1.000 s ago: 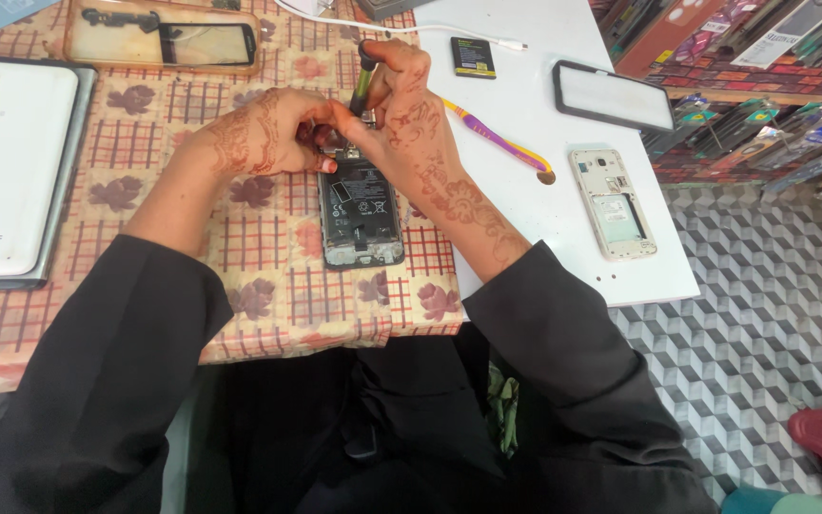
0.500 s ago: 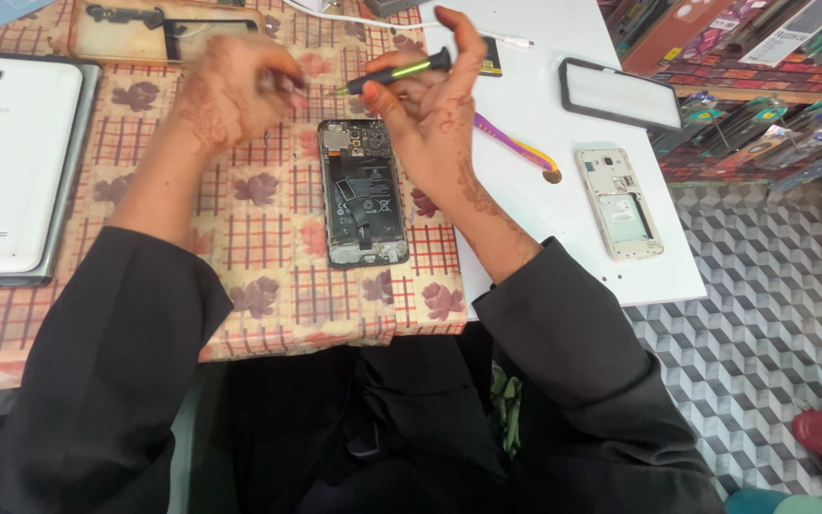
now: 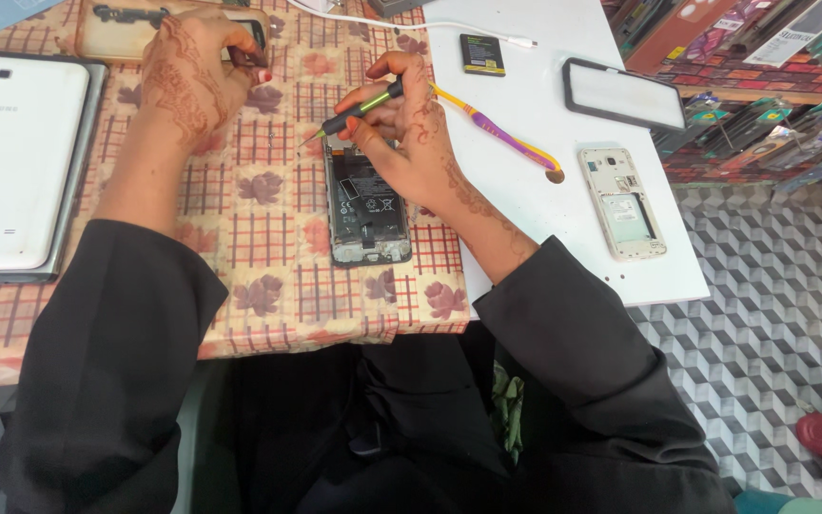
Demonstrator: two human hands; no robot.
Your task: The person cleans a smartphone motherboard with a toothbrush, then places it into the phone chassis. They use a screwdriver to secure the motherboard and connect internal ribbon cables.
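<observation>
Right hand: closed around a slim screwdriver with a green and black handle, fingers curled on the grip, heel of the hand resting over the top end of the opened phone
Screwdriver: held nearly level, metal tip pointing left and slightly down, ending just past the phone's top left corner above the cloth
Opened phone: black smartphone with its back cover off, lying flat and upright in view on the checked cloth, dark battery and inner parts showing, upper part hidden under the right hand
Left hand: well apart from the phone, up and to the left, fingers bent downward with tips together onto a dark flat phone-like piece on a tan backing; whether anything is pinched cannot be told
Table cover: peach and red checked cloth with leaf prints on the left part, plain white tabletop on the right
Left edge: white tablet in a grey frame, face down
Right of the hand: purple and yellow toothbrush lying slantwise on the white top
Further right: pale gold phone with the back removed, black-rimmed screen panel, small black battery, white cable
Sleeves: black, both arms
</observation>
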